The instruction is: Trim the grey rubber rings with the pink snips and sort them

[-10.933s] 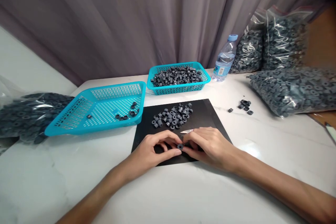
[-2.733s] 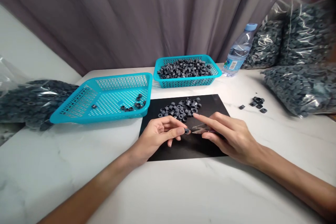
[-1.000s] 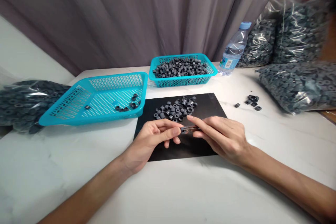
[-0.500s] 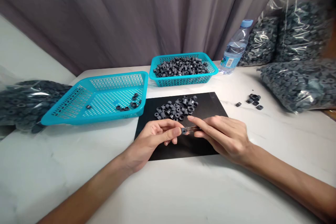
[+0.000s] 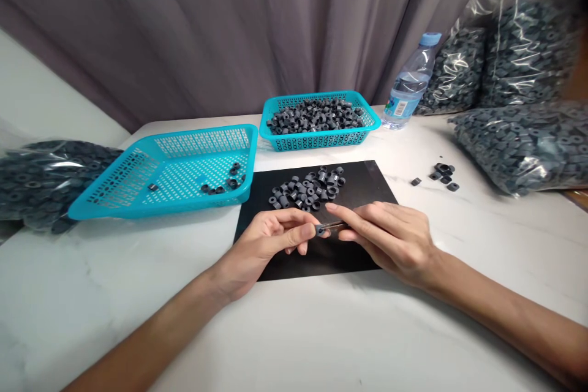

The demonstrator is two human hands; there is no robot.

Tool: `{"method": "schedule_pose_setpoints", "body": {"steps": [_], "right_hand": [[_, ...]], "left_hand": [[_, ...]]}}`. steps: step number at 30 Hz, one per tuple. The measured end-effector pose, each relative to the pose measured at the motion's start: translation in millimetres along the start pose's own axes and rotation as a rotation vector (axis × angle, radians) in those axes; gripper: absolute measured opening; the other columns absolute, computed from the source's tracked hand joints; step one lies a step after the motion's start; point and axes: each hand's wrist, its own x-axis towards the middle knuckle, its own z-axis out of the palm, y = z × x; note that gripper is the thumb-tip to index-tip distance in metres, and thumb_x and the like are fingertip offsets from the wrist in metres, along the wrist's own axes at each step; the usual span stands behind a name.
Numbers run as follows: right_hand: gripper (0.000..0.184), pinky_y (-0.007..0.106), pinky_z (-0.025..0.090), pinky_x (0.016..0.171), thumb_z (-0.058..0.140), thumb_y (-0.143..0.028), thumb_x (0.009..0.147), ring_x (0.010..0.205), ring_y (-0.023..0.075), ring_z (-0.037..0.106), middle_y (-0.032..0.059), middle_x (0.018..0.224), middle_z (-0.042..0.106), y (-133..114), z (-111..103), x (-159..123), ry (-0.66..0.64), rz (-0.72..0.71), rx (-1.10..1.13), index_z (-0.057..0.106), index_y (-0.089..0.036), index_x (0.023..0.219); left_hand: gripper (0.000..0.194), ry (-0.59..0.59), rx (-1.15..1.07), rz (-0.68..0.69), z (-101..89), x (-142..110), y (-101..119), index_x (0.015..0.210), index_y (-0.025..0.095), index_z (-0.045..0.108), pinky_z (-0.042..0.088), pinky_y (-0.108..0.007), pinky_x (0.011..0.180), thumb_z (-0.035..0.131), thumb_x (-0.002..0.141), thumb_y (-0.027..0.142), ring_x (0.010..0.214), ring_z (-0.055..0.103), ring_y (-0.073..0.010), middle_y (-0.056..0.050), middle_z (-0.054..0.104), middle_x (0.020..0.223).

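Note:
Between thumb and fingertips, my left hand (image 5: 275, 239) pinches a small dark grey ring-shaped piece (image 5: 319, 230) above the black mat (image 5: 353, 257). From the other side, my right hand (image 5: 390, 236) grips a thin metal tool (image 5: 334, 225); its tip reaches the piece. Most of the tool is hidden by the fingers, so whether it is tweezers or a blade cannot be told. Just beyond both hands, a pile of similar grey pieces (image 5: 305, 188) lies on the mat.
At left stands a blue basket (image 5: 114, 211) with several pieces inside. A fuller blue basket (image 5: 321, 142) is behind the mat. A water bottle (image 5: 408, 86), a few loose pieces (image 5: 443, 173) and bulging plastic bags (image 5: 523, 147) are on the right. Another bag (image 5: 46, 177) lies far left.
The metal tool's tip looks slightly shifted at the grey piece. Both hands keep nearly the same grip, and the whole view has drifted a little.

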Motion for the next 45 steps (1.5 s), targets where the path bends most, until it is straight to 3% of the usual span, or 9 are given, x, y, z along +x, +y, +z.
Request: {"method": "schedule_pose_setpoints", "body": {"steps": [8,16,23,34,45], "right_hand": [[0.028,0.025,0.043,0.059,0.061,-0.019,0.101,0.059,0.0111,0.053,0.0000,0.072,0.065,0.7,0.1,0.0,-0.004,-0.012,-0.005,0.066,-0.009,0.127],[0.037,0.025,0.043,0.058,0.063,-0.019,0.099,0.058,0.0105,0.054,-0.0018,0.070,0.063,1.7,-0.9,-0.3,-0.010,-0.017,-0.021,0.061,-0.012,0.136],[0.031,0.025,0.041,0.056,0.058,-0.021,0.102,0.056,0.0109,0.050,-0.0024,0.067,0.061,2.5,-1.1,-0.6,0.002,-0.021,-0.017,0.062,-0.013,0.132],[0.040,0.027,0.041,0.058,0.058,-0.023,0.103,0.059,0.0121,0.052,-0.0007,0.072,0.065,4.6,-2.9,-0.3,-0.025,-0.028,0.002,0.056,-0.010,0.141],[0.033,0.025,0.041,0.060,0.059,-0.023,0.103,0.061,0.0115,0.050,0.0003,0.073,0.066,3.9,-1.7,-3.4,-0.037,-0.029,0.011,0.060,-0.008,0.132]], "left_hand": [[0.017,0.003,-0.017,0.008,-1.0,0.9,-2.2,0.085,0.020,0.078,0.034,-0.024,0.062,0.078,0.085,0.037,0.064,0.046,-0.0106,0.002,0.060,0.072],[0.019,0.012,0.002,0.006,-0.8,1.3,-0.3,0.085,0.020,0.079,0.036,-0.024,0.063,0.079,0.083,0.039,0.064,0.046,-0.0114,-0.001,0.065,0.078],[0.017,-0.014,0.005,0.007,-2.5,1.1,-1.0,0.087,0.020,0.079,0.036,-0.023,0.063,0.077,0.086,0.037,0.065,0.048,-0.0101,-0.002,0.070,0.086],[0.013,-0.007,-0.032,0.033,-2.7,1.4,-2.7,0.087,0.022,0.080,0.036,-0.020,0.061,0.079,0.086,0.034,0.065,0.047,-0.0083,0.002,0.061,0.073],[0.012,-0.030,-0.104,0.048,-2.5,2.6,-2.7,0.089,0.021,0.077,0.038,-0.017,0.058,0.082,0.084,0.029,0.060,0.049,-0.0049,0.004,0.062,0.073]]}}
